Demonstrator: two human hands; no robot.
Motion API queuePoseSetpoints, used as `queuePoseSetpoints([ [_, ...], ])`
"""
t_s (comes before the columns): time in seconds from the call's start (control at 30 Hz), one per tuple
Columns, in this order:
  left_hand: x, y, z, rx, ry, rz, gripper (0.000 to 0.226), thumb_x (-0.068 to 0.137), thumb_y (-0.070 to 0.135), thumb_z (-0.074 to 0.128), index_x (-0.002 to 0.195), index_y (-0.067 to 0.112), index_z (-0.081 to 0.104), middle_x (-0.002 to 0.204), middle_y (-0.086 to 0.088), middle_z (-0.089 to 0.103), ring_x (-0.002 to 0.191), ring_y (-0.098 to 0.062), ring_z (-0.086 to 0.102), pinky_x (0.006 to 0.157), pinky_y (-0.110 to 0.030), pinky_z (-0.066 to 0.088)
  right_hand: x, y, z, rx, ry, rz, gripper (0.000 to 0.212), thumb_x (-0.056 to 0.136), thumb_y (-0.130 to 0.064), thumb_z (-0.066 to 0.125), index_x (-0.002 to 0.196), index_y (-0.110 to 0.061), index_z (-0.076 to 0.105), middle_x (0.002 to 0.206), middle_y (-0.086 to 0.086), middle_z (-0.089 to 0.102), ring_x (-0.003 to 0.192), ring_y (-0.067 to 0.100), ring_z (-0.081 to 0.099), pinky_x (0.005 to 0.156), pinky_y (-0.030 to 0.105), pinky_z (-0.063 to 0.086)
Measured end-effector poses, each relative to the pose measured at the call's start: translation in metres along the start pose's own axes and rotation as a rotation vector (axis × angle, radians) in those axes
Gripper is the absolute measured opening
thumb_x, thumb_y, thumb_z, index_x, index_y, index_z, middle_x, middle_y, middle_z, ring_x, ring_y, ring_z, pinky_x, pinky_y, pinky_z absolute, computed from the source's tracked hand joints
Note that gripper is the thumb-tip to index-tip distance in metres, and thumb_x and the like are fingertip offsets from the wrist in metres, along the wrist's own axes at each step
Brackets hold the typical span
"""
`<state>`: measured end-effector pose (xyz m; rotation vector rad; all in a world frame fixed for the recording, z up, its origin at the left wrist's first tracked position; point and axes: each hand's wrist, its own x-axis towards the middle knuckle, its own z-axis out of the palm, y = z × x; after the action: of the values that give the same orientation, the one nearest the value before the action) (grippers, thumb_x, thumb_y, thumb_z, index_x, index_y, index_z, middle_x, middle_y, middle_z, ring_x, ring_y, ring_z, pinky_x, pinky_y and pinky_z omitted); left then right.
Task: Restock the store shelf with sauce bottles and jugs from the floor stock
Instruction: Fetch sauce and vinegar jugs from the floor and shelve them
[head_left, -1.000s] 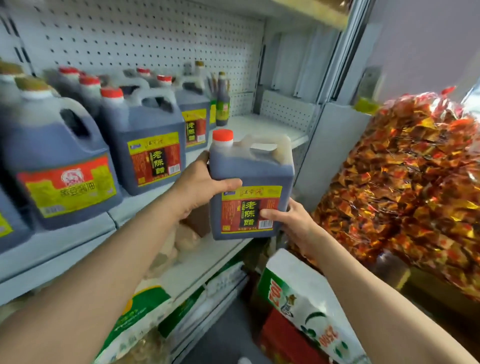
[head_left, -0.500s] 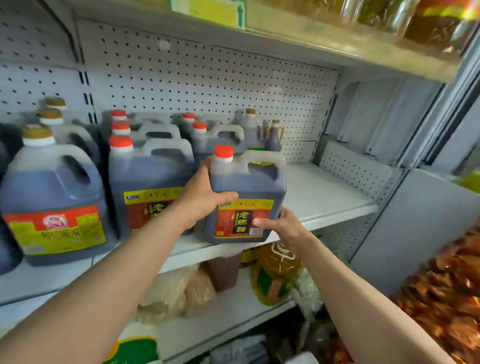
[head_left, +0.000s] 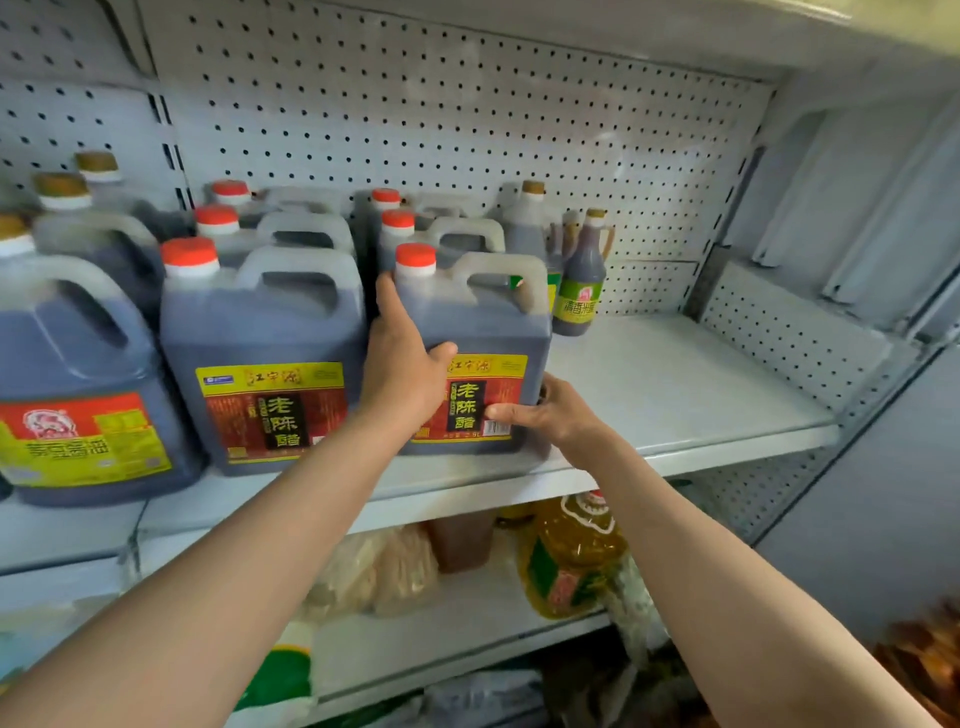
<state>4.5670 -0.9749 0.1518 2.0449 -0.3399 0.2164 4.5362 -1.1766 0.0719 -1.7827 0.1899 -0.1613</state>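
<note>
A dark vinegar jug (head_left: 483, 332) with a red cap is held upright at the front edge of the white store shelf (head_left: 691, 395), gripped from both sides. The left hand (head_left: 402, 364) is wrapped round the jug's left face, thumb across the yellow-and-red label, while the right hand (head_left: 545, 413) is pinched on the lower right corner, thumb on the label. The jug is seen just beside a matching jug (head_left: 265, 353) to its left, with more red-capped jugs (head_left: 415, 228) ranked directly behind (whether its base is fully seated cannot be told). Its long axis is vertical, its handle pointing right. Bare shelf lies to the right, so any squaring-up is judged to be a short push straight back, both hands equally near.
</note>
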Motion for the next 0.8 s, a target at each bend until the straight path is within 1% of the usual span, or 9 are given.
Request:
queuePoseSetpoints([
  [0.1, 0.0, 0.003, 0.005, 0.014, 0.037, -0.014, 0.093, 0.094, 0.018, 0.065, 0.158, 0.022, -0.002, 0.154, -0.013, 0.035, 0.135, -0.031, 0.042, 0.104, -0.037, 0.037, 0.005, -0.003, -0.002, -0.03, -0.026, 0.007, 0.052, 0.073, -0.024, 0.089, 0.12, -0.02, 0.067, 0.112, -0.003, 0.074, 0.101, 0.011, 0.07, 0.081, 0.02, 0.056],
  [0.17, 0.0, 0.003, 0.007, 0.009, 0.059, -0.017, 0.092, 0.095, 0.016, 0.064, 0.158, 0.022, -0.003, 0.156, -0.012, 0.031, 0.137, -0.031, 0.04, 0.104, -0.038, 0.036, 0.008, -0.005, -0.001, -0.042, -0.042, 0.015, 0.05, 0.074, -0.026, 0.088, 0.119, -0.022, 0.066, 0.113, -0.004, 0.074, 0.101, 0.01, 0.07, 0.082, 0.021, 0.056],
  [0.3, -0.001, 0.0, 0.012, -0.014, 0.107, 0.009, 0.092, 0.094, 0.014, 0.065, 0.159, 0.022, -0.001, 0.158, -0.01, 0.029, 0.139, -0.029, 0.037, 0.107, -0.038, 0.035, 0.01, -0.004, 0.0, -0.055, -0.055, 0.023, 0.05, 0.076, -0.027, 0.087, 0.12, -0.023, 0.065, 0.113, -0.005, 0.073, 0.101, 0.01, 0.069, 0.078, 0.018, 0.055],
  [0.4, -0.004, -0.005, 0.016, -0.038, 0.15, 0.044, 0.091, 0.094, 0.013, 0.065, 0.159, 0.02, 0.002, 0.161, -0.007, 0.025, 0.144, -0.027, 0.031, 0.112, -0.036, 0.03, 0.009, -0.003, -0.001, -0.069, -0.057, 0.028, 0.045, 0.077, -0.027, 0.086, 0.116, -0.027, 0.064, 0.111, -0.006, 0.073, 0.1, 0.008, 0.069, 0.083, 0.02, 0.057],
  [0.53, -0.013, -0.014, 0.027, -0.086, 0.235, 0.073, 0.088, 0.094, 0.011, 0.063, 0.159, 0.017, 0.004, 0.163, -0.007, 0.019, 0.148, -0.024, 0.023, 0.12, -0.039, 0.024, 0.007, -0.002, 0.001, -0.09, -0.036, 0.031, 0.052, 0.076, -0.029, 0.087, 0.123, -0.021, 0.065, 0.114, -0.004, 0.074, 0.104, 0.011, 0.07, 0.088, 0.023, 0.056],
  [0.63, -0.029, -0.024, 0.038, -0.105, 0.274, 0.098, 0.09, 0.093, 0.01, 0.064, 0.158, 0.014, 0.002, 0.163, -0.009, 0.017, 0.149, -0.025, 0.019, 0.121, -0.04, 0.022, 0.0, -0.003, 0.005, -0.102, 0.002, 0.032, 0.054, 0.078, -0.029, 0.085, 0.127, -0.02, 0.064, 0.116, -0.004, 0.073, 0.104, 0.007, 0.068, 0.08, 0.016, 0.052],
  [0.67, -0.037, -0.028, 0.04, -0.105, 0.269, 0.107, 0.091, 0.093, 0.01, 0.065, 0.158, 0.011, 0.001, 0.163, -0.01, 0.016, 0.15, -0.024, 0.017, 0.122, -0.036, 0.017, -0.003, -0.003, 0.007, -0.11, 0.029, 0.04, 0.055, 0.078, -0.033, 0.085, 0.128, -0.021, 0.063, 0.116, -0.004, 0.072, 0.104, 0.006, 0.067, 0.081, 0.017, 0.052],
  [0.73, -0.05, -0.038, 0.044, -0.108, 0.225, 0.109, 0.093, 0.093, 0.011, 0.065, 0.158, 0.01, 0.0, 0.164, -0.011, 0.011, 0.151, -0.023, 0.011, 0.12, -0.03, 0.01, -0.01, -0.001, 0.012, -0.15, 0.1, 0.058, 0.062, 0.074, -0.047, 0.084, 0.128, -0.024, 0.064, 0.118, -0.005, 0.072, 0.106, 0.009, 0.066, 0.091, 0.027, 0.054],
  [0.8, -0.063, -0.049, 0.047, -0.119, 0.169, 0.105, 0.094, 0.093, 0.014, 0.065, 0.158, 0.009, -0.002, 0.165, -0.011, 0.006, 0.152, -0.023, 0.006, 0.121, -0.032, 0.01, -0.021, 0.003, 0.016, -0.228, 0.163, 0.084, 0.074, 0.068, -0.063, 0.081, 0.129, -0.024, 0.064, 0.118, -0.004, 0.072, 0.107, 0.014, 0.067, 0.099, 0.038, 0.054],
])
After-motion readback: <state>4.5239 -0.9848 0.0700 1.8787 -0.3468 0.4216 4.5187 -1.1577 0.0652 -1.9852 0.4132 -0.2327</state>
